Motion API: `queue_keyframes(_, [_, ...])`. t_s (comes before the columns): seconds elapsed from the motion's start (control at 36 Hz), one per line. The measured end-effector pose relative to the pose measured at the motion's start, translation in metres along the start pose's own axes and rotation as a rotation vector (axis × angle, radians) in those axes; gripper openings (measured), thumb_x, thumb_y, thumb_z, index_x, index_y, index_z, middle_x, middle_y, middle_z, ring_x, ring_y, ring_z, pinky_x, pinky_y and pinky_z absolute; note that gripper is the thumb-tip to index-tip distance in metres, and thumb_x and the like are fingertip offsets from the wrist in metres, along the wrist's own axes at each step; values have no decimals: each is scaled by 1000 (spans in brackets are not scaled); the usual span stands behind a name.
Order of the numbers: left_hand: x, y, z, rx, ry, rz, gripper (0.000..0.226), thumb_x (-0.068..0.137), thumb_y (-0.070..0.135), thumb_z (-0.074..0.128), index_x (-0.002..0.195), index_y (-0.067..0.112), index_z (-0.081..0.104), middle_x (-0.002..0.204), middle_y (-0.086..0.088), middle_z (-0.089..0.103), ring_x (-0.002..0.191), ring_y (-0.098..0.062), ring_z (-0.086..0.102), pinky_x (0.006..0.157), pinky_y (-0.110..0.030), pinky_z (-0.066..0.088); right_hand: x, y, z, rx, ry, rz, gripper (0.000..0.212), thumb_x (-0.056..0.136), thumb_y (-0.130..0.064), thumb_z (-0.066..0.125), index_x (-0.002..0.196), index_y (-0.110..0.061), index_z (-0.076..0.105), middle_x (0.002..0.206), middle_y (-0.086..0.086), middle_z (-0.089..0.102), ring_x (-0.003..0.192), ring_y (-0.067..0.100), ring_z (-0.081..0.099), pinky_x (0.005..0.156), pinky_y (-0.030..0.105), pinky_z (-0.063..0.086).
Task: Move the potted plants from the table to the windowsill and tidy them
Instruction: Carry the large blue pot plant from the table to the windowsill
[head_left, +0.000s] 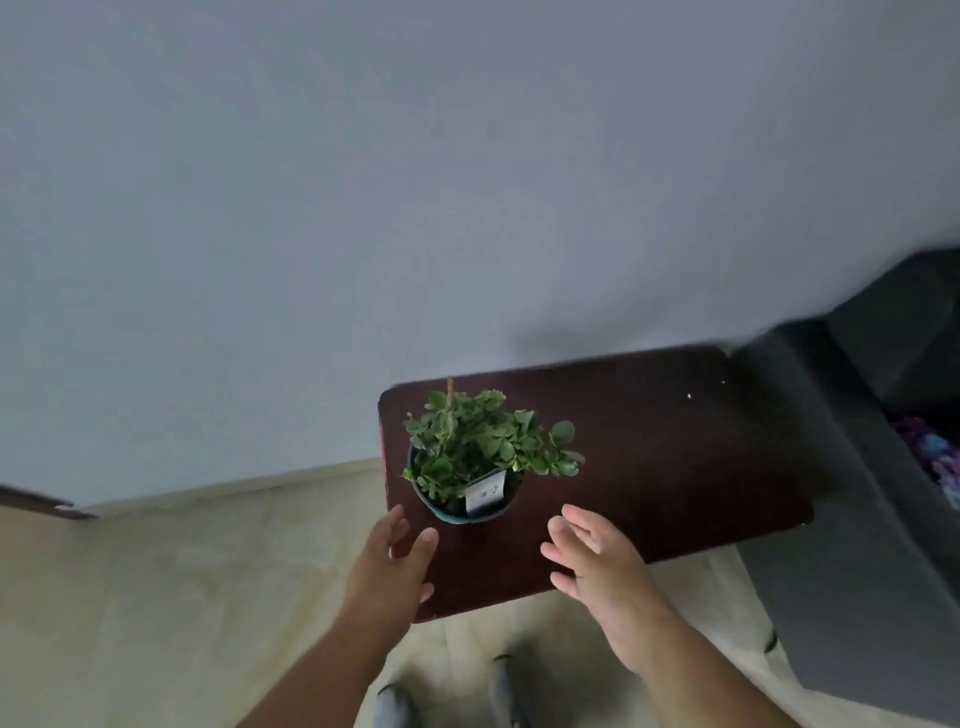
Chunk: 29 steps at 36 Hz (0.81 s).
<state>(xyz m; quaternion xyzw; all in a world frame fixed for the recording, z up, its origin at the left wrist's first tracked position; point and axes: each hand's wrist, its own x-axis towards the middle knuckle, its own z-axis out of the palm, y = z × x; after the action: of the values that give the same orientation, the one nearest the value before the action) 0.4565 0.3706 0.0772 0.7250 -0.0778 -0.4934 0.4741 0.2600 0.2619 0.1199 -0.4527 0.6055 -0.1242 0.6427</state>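
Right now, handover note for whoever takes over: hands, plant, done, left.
Left hand: open, empty, just short of the pot on its left side.
Right hand: open, empty, fingers spread, near the pot on its right side, not touching.
Potted plant: upright at the left end of the dark table, white tag in the soil.
Done: nothing visible; this plant is not yet lifted.
Left: grip the pot, carry it to the windowsill (out of view), tidy it.
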Motion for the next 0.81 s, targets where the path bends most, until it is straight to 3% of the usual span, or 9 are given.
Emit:
queue_keyframes(0.14, [25,-19,22,-35,11,-37,57,96,31,65,148,26,43,142,10,52,111,-6,60,82,-34,58,59,20,6,-33,-64,22,56,97,-36,64,147,-19,46,138,-4,58,113,11,67,93,34,56])
queue_keyframes(0.22, [40,-30,37,-63,24,-31,38,97,30,64,132,33,50,118,21,61,99,2,62,81,-29,56,89,29,9,-43,-91,11,53,97,-32,64,146,-20,48,139,-5,58,116,13,66,95,34,55])
queue_keyframes(0.28, [48,-33,45,-85,39,-23,34,96,30,64,127,34,51,112,21,63,101,0,63,81,-27,55,105,29,10,-56,-118,-5,45,98,-29,64,142,-23,51,133,-8,60,119,14,64,93,32,54])
queue_keyframes(0.36, [59,-35,51,-118,88,-30,31,96,29,65,124,25,53,112,13,68,108,-7,66,83,-24,54,124,27,11,-93,-179,-42,19,99,-27,62,112,-40,58,134,-6,61,124,14,61,92,30,52])
queue_keyframes(0.5, [70,-38,46,-117,124,-31,29,91,29,72,114,28,54,114,10,72,110,-12,69,93,-36,57,143,28,9,-183,-241,-87,24,97,-34,66,101,-56,57,108,-31,60,96,2,63,104,43,52])
queue_keyframes(0.56, [73,-39,44,-130,111,-30,28,90,25,74,112,27,56,114,10,74,115,-14,68,98,-42,56,146,29,5,-226,-276,-104,29,95,-37,67,103,-62,58,104,-40,63,100,-2,63,103,43,53])
queue_keyframes(0.67, [76,-37,45,-137,88,-1,26,92,16,72,111,30,61,116,11,74,117,-14,67,104,-51,50,148,27,7,-233,-287,-121,37,96,-30,67,131,-38,60,132,-20,65,128,2,57,104,40,51])
queue_keyframes(0.75, [77,-39,47,-210,102,8,29,92,8,71,113,26,63,117,6,75,120,-17,66,108,-50,48,147,27,7,-211,-274,-139,38,96,-25,68,133,-28,62,132,-13,67,126,0,59,101,26,49])
queue_keyframes(0.81, [74,-40,46,-229,115,8,29,91,8,72,112,28,64,116,6,75,121,-19,66,109,-50,46,143,22,8,-212,-269,-154,30,96,-19,67,124,-31,66,121,-18,72,116,-8,62,90,10,49])
